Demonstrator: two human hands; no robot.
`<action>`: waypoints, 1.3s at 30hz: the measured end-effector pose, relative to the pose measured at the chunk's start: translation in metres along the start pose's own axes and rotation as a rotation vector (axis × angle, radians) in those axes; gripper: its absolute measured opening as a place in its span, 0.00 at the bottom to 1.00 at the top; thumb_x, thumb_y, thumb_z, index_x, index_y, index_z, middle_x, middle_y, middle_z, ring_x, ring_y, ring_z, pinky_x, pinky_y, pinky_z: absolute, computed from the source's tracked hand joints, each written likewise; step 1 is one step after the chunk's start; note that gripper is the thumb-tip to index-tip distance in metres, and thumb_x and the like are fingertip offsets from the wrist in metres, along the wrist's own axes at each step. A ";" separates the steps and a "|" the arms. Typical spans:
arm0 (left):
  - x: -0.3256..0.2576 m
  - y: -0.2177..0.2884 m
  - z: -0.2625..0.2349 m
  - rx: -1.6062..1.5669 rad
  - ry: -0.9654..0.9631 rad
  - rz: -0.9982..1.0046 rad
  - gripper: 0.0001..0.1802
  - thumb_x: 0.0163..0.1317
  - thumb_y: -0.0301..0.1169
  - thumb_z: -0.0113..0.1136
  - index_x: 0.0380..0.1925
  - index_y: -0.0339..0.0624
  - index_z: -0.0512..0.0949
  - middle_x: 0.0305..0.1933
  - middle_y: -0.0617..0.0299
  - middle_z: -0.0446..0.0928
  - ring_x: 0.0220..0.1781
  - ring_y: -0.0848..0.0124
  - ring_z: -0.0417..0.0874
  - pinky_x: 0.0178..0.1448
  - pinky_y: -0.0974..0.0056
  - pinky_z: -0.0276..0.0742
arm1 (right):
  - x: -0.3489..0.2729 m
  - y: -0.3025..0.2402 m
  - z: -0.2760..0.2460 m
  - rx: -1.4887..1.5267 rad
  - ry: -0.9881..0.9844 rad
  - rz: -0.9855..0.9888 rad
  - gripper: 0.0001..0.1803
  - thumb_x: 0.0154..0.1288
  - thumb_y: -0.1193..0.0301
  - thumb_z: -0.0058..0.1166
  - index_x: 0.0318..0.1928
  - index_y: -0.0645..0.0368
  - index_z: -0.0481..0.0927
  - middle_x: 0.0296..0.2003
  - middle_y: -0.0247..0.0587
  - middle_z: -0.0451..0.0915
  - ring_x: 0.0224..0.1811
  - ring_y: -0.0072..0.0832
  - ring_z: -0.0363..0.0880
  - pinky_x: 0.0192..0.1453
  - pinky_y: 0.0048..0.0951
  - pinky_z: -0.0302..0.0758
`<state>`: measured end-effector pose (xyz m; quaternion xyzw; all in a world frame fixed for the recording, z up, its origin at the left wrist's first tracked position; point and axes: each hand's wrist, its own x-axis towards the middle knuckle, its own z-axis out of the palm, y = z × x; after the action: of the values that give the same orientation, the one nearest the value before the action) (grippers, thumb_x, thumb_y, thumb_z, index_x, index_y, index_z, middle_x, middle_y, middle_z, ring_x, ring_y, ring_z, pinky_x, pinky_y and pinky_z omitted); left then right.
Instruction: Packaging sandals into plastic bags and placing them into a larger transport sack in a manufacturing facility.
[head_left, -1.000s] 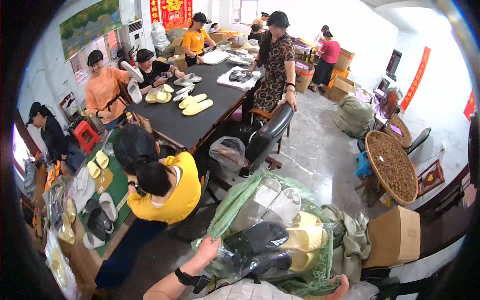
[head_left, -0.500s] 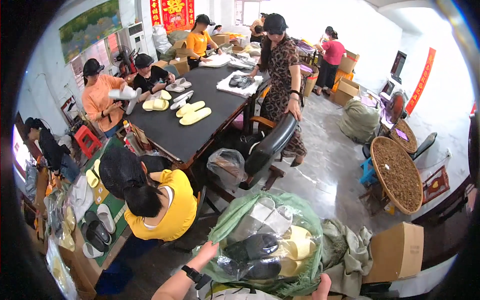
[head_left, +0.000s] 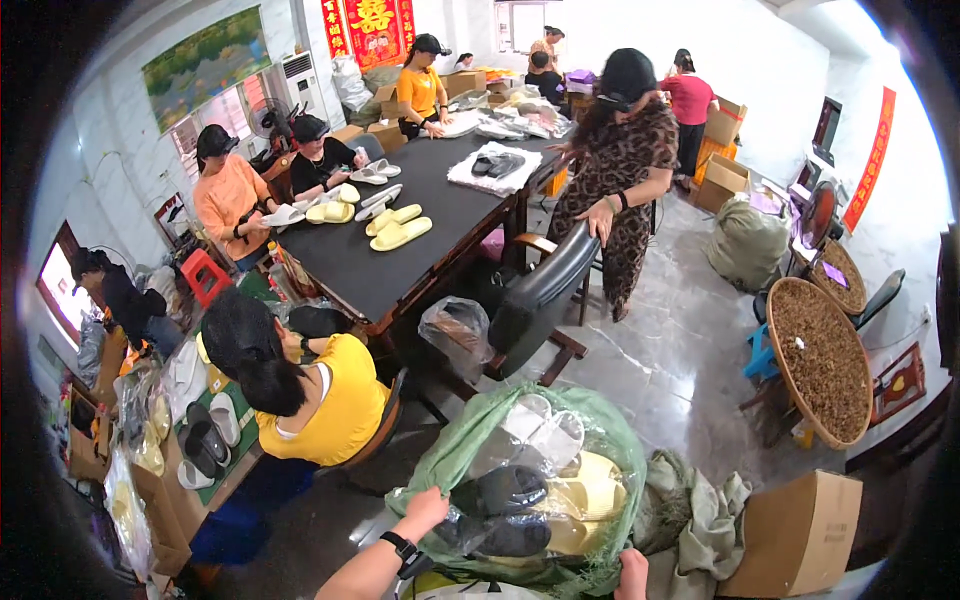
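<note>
At the bottom centre of the frame the left hand [head_left: 428, 507], a dark watch on its wrist, has its fingers closed on the near rim of a large green mesh sack [head_left: 470, 450] stuffed with clear-wrapped slippers [head_left: 520, 490], dark grey, pale yellow and white pairs showing through the plastic. Lower right of it, only part of the right hand [head_left: 632, 572] shows at the frame's bottom edge, lying against the sack's lower side; whether its fingers are curled or spread I cannot tell. The sack lies up and to the right of the left hand, its mouth gaping toward the viewer and its long axis running from lower left up toward the centre, so the dark pairs sit just beside the left fingers, nearer to them than to the right hand. A crumpled grey-green cloth [head_left: 700, 510] and a cardboard box [head_left: 800, 535] sit at lower right, and a seated person in a yellow shirt [head_left: 335, 415] is left of the sack
</note>
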<state>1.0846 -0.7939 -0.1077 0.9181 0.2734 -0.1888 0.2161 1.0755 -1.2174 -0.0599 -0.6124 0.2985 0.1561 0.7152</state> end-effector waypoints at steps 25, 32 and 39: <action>0.091 -0.052 0.045 0.073 -0.332 0.450 0.25 0.63 0.49 0.48 0.36 0.37 0.81 0.40 0.43 0.81 0.45 0.45 0.81 0.49 0.46 0.77 | -0.028 0.036 0.076 -0.244 0.221 -0.198 0.10 0.65 0.68 0.52 0.32 0.63 0.79 0.24 0.27 0.73 0.26 0.17 0.66 0.28 0.24 0.64; 0.093 -0.070 0.018 -0.059 -0.184 0.602 0.29 0.66 0.50 0.45 0.33 0.32 0.82 0.36 0.35 0.79 0.43 0.41 0.80 0.46 0.45 0.73 | 0.012 0.094 0.067 -0.392 0.378 -0.294 0.18 0.59 0.61 0.57 0.35 0.68 0.80 0.25 0.44 0.81 0.28 0.30 0.76 0.34 0.37 0.73; 0.063 -0.052 -0.030 0.138 -0.312 0.583 0.27 0.65 0.47 0.45 0.34 0.32 0.82 0.41 0.34 0.78 0.48 0.40 0.78 0.49 0.43 0.72 | 0.009 0.125 0.061 -0.243 0.327 -0.281 0.17 0.59 0.62 0.57 0.34 0.67 0.79 0.25 0.42 0.79 0.29 0.30 0.75 0.34 0.36 0.73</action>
<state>1.1098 -0.7132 -0.1270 0.9301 -0.0505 -0.2754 0.2376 1.0237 -1.1341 -0.1587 -0.7466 0.3011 -0.0113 0.5931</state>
